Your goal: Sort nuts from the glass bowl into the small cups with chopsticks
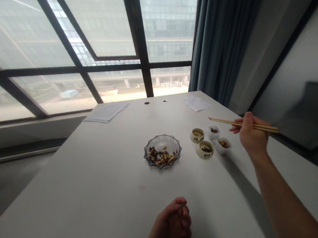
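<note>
Head view: chopsticks [227, 121] in right hand [251, 134], long axis nearly level; tips leftward

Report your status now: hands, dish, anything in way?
Right hand holds chopsticks above table. Left hand curled on table. Glass dish of nuts, four small cups beside.

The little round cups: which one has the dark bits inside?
The front cream cup with black writing has the dark bits. The cream cup behind it holds pale bits instead.
</note>
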The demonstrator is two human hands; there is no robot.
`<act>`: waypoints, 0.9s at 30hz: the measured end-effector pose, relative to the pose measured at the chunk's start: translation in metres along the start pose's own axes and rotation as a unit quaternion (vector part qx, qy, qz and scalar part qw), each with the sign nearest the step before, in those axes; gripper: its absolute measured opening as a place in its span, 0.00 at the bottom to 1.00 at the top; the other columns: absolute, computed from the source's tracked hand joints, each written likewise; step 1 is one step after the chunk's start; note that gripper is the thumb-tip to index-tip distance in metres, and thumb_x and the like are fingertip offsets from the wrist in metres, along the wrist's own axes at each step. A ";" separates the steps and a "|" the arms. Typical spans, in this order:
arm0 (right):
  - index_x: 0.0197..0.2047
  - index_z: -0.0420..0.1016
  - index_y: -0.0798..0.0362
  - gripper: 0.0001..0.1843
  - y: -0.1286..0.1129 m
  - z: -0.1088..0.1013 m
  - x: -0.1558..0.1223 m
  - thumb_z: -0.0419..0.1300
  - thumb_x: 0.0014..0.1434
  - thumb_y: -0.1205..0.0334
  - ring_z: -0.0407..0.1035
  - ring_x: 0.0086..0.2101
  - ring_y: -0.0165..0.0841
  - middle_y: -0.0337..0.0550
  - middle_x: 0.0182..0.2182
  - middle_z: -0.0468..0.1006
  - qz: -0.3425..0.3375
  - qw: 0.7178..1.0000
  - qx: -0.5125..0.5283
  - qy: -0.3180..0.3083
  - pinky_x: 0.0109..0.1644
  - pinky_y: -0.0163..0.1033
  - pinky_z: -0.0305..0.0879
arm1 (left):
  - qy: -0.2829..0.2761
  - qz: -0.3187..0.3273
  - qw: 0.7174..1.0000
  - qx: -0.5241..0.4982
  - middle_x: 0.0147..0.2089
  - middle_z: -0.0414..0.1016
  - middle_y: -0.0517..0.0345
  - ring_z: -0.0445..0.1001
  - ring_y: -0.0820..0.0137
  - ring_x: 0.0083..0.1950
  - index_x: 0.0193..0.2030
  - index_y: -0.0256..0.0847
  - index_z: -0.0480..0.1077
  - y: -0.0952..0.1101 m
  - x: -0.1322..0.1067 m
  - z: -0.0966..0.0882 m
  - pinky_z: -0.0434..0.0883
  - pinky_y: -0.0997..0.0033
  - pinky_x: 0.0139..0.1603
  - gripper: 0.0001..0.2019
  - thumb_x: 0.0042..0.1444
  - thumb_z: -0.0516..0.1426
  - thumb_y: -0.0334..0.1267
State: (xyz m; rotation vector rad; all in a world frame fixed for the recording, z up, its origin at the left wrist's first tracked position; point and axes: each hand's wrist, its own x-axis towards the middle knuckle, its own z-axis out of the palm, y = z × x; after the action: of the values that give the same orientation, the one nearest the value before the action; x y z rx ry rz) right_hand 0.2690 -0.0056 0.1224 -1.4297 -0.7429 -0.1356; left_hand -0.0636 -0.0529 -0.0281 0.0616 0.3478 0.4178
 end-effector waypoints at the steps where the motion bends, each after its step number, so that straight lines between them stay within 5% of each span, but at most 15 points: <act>1: 0.28 0.75 0.56 0.28 0.005 -0.004 0.007 0.56 0.66 0.39 0.71 0.15 0.30 0.41 0.16 0.75 0.015 1.000 -0.013 0.005 0.18 0.32 0.67 | -0.001 0.000 1.000 0.000 0.32 0.76 0.61 0.75 0.75 0.31 0.42 0.40 0.74 0.000 0.000 0.000 0.61 0.77 0.30 0.10 0.54 0.67 0.34; 7: 0.28 0.76 0.57 0.26 0.025 -0.009 0.020 0.64 0.60 0.40 0.75 0.17 0.34 0.42 0.17 0.77 0.064 0.997 0.015 -0.042 0.21 0.33 0.73 | -0.006 0.003 1.000 0.005 0.34 0.75 0.61 0.75 0.76 0.32 0.43 0.40 0.74 0.001 -0.001 0.000 0.62 0.77 0.32 0.09 0.55 0.66 0.34; 13: 0.31 0.77 0.57 0.26 0.004 0.004 0.005 0.63 0.62 0.40 0.76 0.19 0.34 0.43 0.19 0.78 0.027 0.996 0.057 -0.063 0.22 0.33 0.74 | -0.008 -0.001 1.000 0.006 0.34 0.74 0.62 0.74 0.77 0.32 0.43 0.40 0.73 0.001 -0.001 -0.002 0.62 0.77 0.32 0.09 0.57 0.65 0.34; 18: 0.34 0.79 0.56 0.25 -0.017 0.031 -0.040 0.61 0.64 0.40 0.76 0.21 0.33 0.45 0.23 0.81 0.038 0.964 0.131 -0.230 0.25 0.35 0.75 | -0.016 0.002 1.000 0.005 0.33 0.75 0.61 0.75 0.76 0.32 0.43 0.40 0.73 0.000 0.000 -0.002 0.61 0.77 0.31 0.08 0.57 0.65 0.34; 22: 0.36 0.80 0.54 0.23 -0.005 0.061 -0.087 0.60 0.65 0.40 0.79 0.28 0.34 0.45 0.28 0.83 0.066 0.911 0.136 -0.384 0.33 0.37 0.77 | -0.009 -0.004 1.000 -0.006 0.34 0.77 0.61 0.76 0.75 0.32 0.43 0.40 0.74 0.001 0.000 -0.002 0.62 0.77 0.32 0.09 0.56 0.66 0.33; 27: 0.37 0.79 0.53 0.21 0.018 0.081 -0.122 0.62 0.64 0.42 0.81 0.32 0.38 0.45 0.30 0.84 0.099 0.878 0.147 -0.446 0.37 0.40 0.79 | 0.006 -0.017 1.000 -0.017 0.35 0.78 0.60 0.76 0.76 0.33 0.43 0.40 0.73 0.001 0.000 0.000 0.61 0.77 0.33 0.09 0.56 0.65 0.33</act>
State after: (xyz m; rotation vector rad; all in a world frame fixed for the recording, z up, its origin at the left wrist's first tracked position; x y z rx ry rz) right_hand 0.1531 0.0303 0.0386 -1.2264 -1.2852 0.8233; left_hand -0.0643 -0.0517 -0.0276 0.0193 0.3533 0.3914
